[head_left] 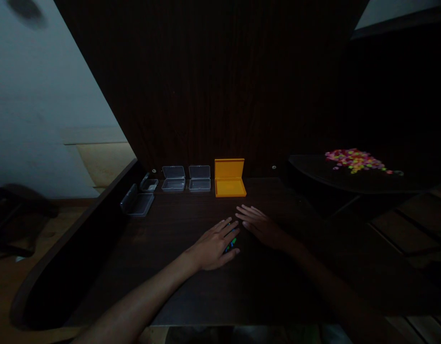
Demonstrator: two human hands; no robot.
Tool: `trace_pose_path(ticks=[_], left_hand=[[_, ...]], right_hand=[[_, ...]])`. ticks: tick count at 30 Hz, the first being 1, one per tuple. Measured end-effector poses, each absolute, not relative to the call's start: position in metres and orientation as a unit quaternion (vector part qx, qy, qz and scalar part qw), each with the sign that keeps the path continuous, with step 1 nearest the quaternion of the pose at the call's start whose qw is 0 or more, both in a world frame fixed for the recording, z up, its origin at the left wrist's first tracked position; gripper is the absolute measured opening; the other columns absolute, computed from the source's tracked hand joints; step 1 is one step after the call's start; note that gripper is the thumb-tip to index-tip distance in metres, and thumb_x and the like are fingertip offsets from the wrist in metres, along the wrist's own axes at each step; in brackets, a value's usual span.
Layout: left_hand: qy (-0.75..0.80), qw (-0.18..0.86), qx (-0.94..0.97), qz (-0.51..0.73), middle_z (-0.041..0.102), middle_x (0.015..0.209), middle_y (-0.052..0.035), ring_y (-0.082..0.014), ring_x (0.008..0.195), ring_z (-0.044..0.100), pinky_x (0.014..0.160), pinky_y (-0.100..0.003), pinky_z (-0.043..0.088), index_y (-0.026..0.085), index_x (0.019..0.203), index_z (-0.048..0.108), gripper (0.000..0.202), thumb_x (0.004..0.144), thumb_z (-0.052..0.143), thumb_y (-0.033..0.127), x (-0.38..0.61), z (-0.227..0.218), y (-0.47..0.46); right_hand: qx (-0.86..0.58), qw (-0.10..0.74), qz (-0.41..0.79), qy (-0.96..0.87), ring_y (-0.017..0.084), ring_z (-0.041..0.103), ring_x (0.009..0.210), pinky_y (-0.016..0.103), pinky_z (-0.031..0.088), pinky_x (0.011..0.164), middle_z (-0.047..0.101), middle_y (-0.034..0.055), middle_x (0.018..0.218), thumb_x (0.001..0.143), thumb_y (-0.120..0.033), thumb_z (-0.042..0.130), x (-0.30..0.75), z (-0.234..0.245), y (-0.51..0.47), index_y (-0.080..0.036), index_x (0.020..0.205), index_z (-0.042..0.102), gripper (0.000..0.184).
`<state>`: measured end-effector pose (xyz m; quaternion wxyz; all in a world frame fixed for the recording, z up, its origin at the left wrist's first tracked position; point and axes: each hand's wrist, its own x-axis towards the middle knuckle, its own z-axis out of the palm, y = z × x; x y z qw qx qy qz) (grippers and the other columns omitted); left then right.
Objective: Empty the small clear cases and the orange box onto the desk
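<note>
Palm down over the dark tabletop, my left hand (pixel 213 244) has its fingers stretched out. Small green and blue pieces (pixel 232 244) show beside and under its fingers; the hand covers some of them, and their kind is too small to tell. My right hand (pixel 259 223) is just to the right, flat with fingers extended and nothing visible in it. Beyond the hands stands an open yellow-orange box (pixel 230 195), its lid upright against the back panel.
Clear plastic boxes with raised lids, one (pixel 199 185) beside another (pixel 173 185), line the back left; more, including one box (pixel 141 205), sit near the left side wall. A pile of pink, red and yellow pieces (pixel 355 160) lies on a dark shelf (pixel 314 174) at right.
</note>
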<state>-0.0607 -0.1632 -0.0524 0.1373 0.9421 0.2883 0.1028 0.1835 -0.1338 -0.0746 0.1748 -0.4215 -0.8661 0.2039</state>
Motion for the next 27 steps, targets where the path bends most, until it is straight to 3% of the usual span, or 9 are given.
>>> trace_pose_path(ticks=[27], left_hand=[[0.293,0.135,0.943,0.081,0.023,0.160,-0.0099,-0.0337,0.150,0.012,0.121,-0.057,0.011,0.023,0.151,0.030,0.078,0.088,0.039,0.069,-0.063,-0.056,-0.156]], right_hand=[[-0.419,0.188,0.225,-0.860,0.023,0.026,0.146,0.054,0.018,0.121,0.037,0.0036,0.155,0.102,-0.051,0.024,0.185,-0.075,-0.132,-0.026,0.143,0.047,0.053]])
